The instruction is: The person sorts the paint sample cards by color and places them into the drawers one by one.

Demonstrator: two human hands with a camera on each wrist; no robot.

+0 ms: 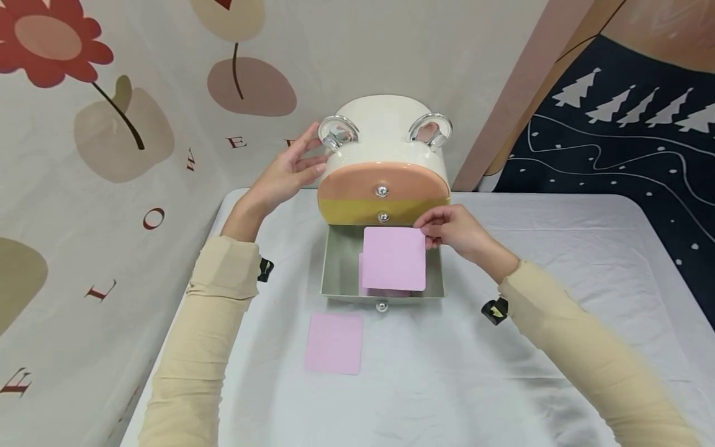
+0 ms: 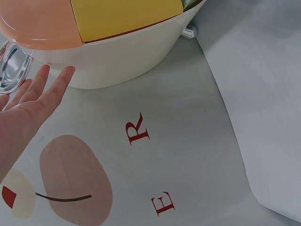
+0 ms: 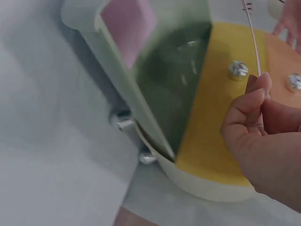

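Observation:
A small white cabinet with two silver ring-shaped ears stands at the back of the table. Its bottom drawer, pale green inside, is pulled out; the orange drawer front and yellow drawer front above are closed. My left hand is at the cabinet's left side by an ear, fingers extended. With thumb and fingers, my right hand pinches a pink square card by its upper right corner, over the open drawer. Another pink piece lies inside the drawer, mostly hidden in the head view.
A second pink square card lies flat on the white tabletop, in front of the drawer and to its left. Behind the cabinet hangs a pale cloth with flowers and letters. A dark cloth with white trees is at the right.

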